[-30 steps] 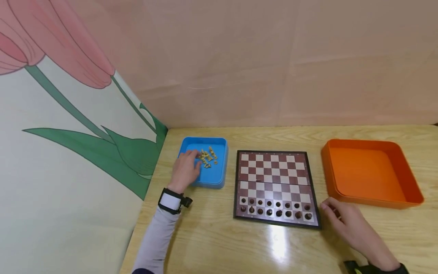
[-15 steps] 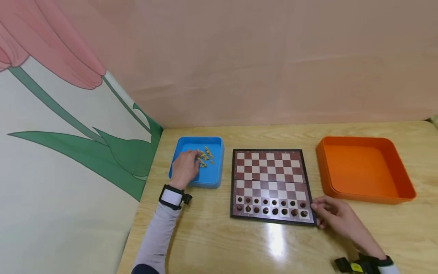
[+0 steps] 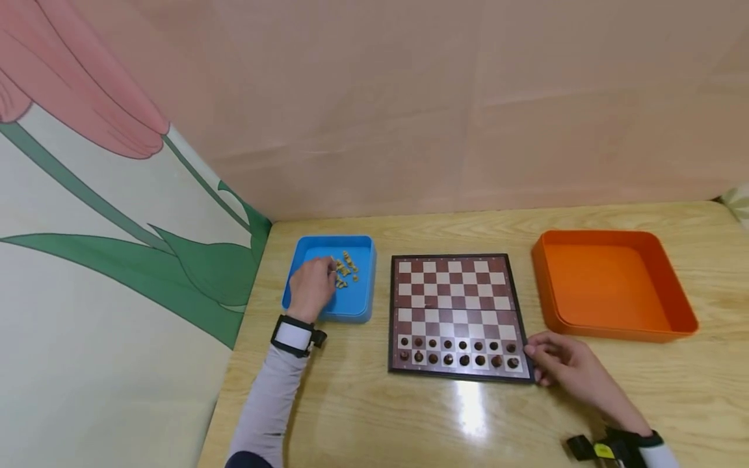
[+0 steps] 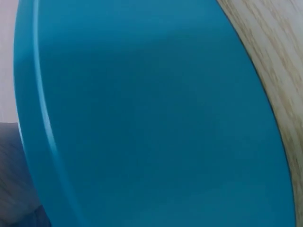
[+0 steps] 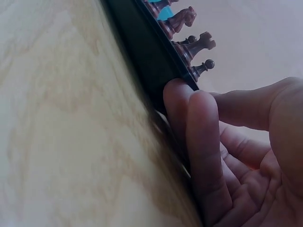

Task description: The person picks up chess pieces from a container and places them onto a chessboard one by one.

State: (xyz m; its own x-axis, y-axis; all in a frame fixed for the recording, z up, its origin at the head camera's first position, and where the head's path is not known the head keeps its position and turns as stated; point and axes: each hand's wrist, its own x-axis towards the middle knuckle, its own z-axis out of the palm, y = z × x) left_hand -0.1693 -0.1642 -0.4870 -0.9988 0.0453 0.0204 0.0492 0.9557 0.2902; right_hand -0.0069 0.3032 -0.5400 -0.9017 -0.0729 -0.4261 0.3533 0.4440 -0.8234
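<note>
A: Head view, left of centre: what occupies the left hand?

B: It reaches into the blue tray, fingers curled down over the near edge of a heap of pale chess pieces. Whether a piece is pinched between the fingertips cannot be told; the back of the hand hides them. The left wrist view shows only the tray's blue outer wall against the wooden table.

A: And the tray's position?

B: It sits on the table just left of the chessboard, with a narrow strip of wood between them, close to the painted panel filling the left of the frame.

A: Lower right of the head view: the right hand?

B: It rests on the table at the board's lower right corner. In the right wrist view its fingers lie loosely bent, the tips pressed against the board's dark rim; they enclose nothing, so the hand is relaxed rather than clenched.

A: What stands on the board?

B: Dark chess pieces fill the two rows nearest the bottom of the frame; the upper rows are bare squares. The wrist view shows several of them upright just above the rim.

A: Right side of the frame?

B: An orange tray, well apart from the blue one, stands beside the board's right edge.
</note>
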